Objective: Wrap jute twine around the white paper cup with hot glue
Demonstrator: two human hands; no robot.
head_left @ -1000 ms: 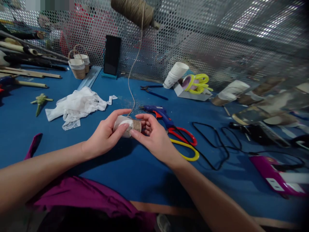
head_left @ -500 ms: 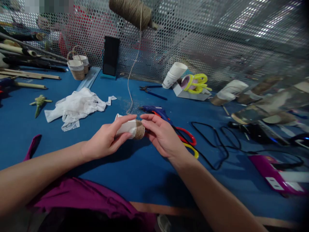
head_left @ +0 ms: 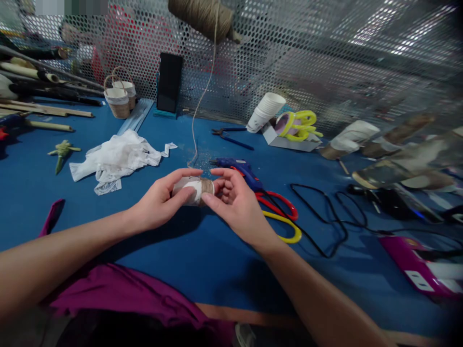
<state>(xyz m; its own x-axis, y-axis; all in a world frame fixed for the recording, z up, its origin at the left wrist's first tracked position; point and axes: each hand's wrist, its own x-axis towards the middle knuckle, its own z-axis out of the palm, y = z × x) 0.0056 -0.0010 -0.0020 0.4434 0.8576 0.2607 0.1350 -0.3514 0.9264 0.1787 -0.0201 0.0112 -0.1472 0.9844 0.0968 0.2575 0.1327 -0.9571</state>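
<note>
A white paper cup point(head_left: 192, 190) lies on its side between my hands, with brown twine point(head_left: 207, 187) wound round its base end. My left hand point(head_left: 164, 197) is closed around the white part, thumb in front and fingers behind. At the base end, my right hand point(head_left: 235, 200) has its thumb pressed on the wound twine, its other fingers curled beyond the base. A strand of twine point(head_left: 197, 115) drops from a large spool point(head_left: 200, 18) towards the cup; its lower end near my fingers is hard to make out.
Behind my right hand lie a blue glue gun point(head_left: 240, 168) and scissors point(head_left: 284, 226) with red and yellow handles. White lace point(head_left: 121, 156) is heaped at the left. Two small twine-wrapped baskets point(head_left: 118, 103), pliers point(head_left: 235, 137), stacked paper cups point(head_left: 265, 112) and a phone point(head_left: 170, 82) stand or lie further back.
My right thumb has come down onto the twine band and the right fingers have curled in. The cup has turned a little in my hands. The view has shifted slightly.
</note>
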